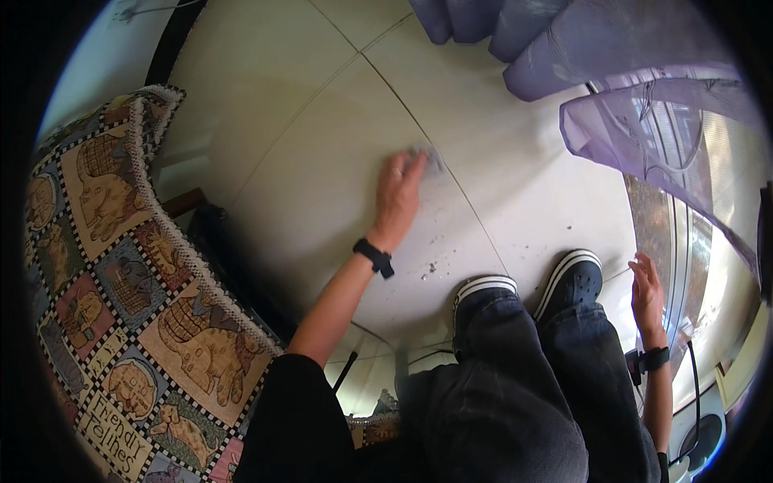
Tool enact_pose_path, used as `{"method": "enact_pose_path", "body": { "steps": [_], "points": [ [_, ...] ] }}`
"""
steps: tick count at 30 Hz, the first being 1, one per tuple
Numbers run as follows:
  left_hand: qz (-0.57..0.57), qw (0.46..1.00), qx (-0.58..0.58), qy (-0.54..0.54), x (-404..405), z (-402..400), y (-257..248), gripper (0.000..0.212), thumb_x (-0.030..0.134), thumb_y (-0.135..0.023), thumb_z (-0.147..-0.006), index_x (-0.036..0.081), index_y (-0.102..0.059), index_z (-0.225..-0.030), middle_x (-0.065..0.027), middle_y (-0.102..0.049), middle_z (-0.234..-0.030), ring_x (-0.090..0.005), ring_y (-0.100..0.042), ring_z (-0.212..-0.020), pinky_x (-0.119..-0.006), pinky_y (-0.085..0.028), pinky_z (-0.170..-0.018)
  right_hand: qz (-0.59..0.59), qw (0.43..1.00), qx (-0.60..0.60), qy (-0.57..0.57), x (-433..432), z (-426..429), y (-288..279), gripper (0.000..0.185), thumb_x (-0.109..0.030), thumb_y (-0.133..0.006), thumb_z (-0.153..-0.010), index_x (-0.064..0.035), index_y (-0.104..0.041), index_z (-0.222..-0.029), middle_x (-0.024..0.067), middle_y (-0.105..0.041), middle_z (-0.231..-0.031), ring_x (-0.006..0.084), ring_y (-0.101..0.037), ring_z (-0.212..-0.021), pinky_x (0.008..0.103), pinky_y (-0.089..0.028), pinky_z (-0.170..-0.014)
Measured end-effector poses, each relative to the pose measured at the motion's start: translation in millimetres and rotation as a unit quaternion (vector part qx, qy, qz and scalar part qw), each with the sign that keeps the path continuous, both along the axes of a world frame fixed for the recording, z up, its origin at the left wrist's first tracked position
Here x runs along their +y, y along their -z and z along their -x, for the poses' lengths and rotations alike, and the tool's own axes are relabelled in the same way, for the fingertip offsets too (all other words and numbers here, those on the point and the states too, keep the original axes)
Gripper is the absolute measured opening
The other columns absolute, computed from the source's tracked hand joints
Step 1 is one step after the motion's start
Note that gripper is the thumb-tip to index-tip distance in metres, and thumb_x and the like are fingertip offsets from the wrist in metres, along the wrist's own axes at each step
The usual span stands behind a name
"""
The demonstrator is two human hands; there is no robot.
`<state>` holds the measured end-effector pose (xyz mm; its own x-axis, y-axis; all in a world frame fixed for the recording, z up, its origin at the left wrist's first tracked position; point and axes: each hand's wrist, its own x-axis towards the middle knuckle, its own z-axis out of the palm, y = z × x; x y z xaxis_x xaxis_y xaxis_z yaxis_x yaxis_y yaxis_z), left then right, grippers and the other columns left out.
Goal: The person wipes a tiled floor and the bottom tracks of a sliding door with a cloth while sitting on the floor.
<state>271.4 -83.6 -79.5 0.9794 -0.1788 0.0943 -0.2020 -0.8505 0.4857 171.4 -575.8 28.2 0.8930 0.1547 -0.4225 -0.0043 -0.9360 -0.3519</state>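
My left hand (398, 196), with a black band on its wrist, presses a small crumpled greyish cloth or wad (427, 162) against the pale floor tile (326, 157), close to a dark tile joint. Dark crumbs of debris (432, 267) lie scattered on the tile between this hand and my shoes. At the right, my right hand (648, 293) hangs beside my knee with its fingers apart and slightly curled, holding nothing. It also wears a black wristband.
A tapestry cover with cat pictures (133, 284) drapes at the left. Purple curtains (543, 48) hang at the upper right, by a sliding door track (676, 241). My dark clogs (570, 281) stand near the debris. A black cable (697, 386) runs down at the lower right.
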Motion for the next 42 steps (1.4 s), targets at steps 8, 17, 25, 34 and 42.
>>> {"method": "enact_pose_path", "body": {
  "steps": [8,17,25,34,42],
  "points": [
    [0.024,0.992,0.029,0.117,-10.9,38.3,-4.6,0.041,-0.005,-0.055,-0.085,0.010,-0.060,-0.123,-0.0172,-0.058,-0.106,-0.0350,-0.057,-0.098,-0.042,-0.049,-0.084,-0.009,1.000,-0.025,-0.016,6.4,0.4,0.7,0.027,0.015,-0.053,-0.081,0.0032,-0.063,-0.104,0.0170,-0.058,-0.121,0.0329,-0.064,-0.100,0.0398,-0.054,-0.083],
    [-0.041,0.998,0.008,-0.038,2.5,-5.1,7.0,0.031,0.002,-0.054,-0.091,0.012,-0.061,-0.119,-0.0152,-0.058,-0.102,-0.0334,-0.058,-0.093,-0.043,-0.049,-0.078,-0.014,0.999,-0.023,-0.018,7.4,1.5,2.8,0.028,0.015,-0.054,-0.081,0.0032,-0.063,-0.105,0.0173,-0.058,-0.121,0.0334,-0.064,-0.099,0.0398,-0.054,-0.084],
    [0.131,0.986,0.084,0.055,-31.6,52.3,-0.9,0.042,-0.012,-0.050,-0.083,0.004,-0.059,-0.121,-0.0181,-0.053,-0.111,-0.0366,-0.055,-0.101,-0.044,-0.048,-0.086,-0.027,0.999,-0.020,-0.012,10.8,-0.2,2.5,0.028,0.014,-0.054,-0.081,0.0028,-0.064,-0.105,0.0172,-0.058,-0.122,0.0328,-0.064,-0.100,0.0398,-0.054,-0.084],
    [0.040,0.984,-0.006,0.171,-76.7,45.1,2.5,0.038,-0.001,-0.057,-0.083,0.010,-0.062,-0.119,-0.0145,-0.058,-0.109,-0.0314,-0.057,-0.099,-0.041,-0.049,-0.085,-0.015,0.998,-0.050,-0.021,3.7,0.2,1.7,0.030,0.015,-0.054,-0.079,0.0025,-0.064,-0.105,0.0168,-0.058,-0.121,0.0333,-0.064,-0.099,0.0402,-0.054,-0.082],
    [0.054,0.997,0.025,-0.039,-66.3,2.3,-4.9,0.032,-0.005,-0.048,-0.090,0.000,-0.054,-0.121,-0.0192,-0.054,-0.111,-0.0364,-0.056,-0.096,-0.043,-0.048,-0.083,-0.031,0.999,-0.036,-0.014,16.4,-1.6,-5.7,0.029,0.014,-0.054,-0.080,0.0023,-0.064,-0.105,0.0148,-0.058,-0.120,0.0321,-0.064,-0.099,0.0398,-0.054,-0.083]
  ]
}}
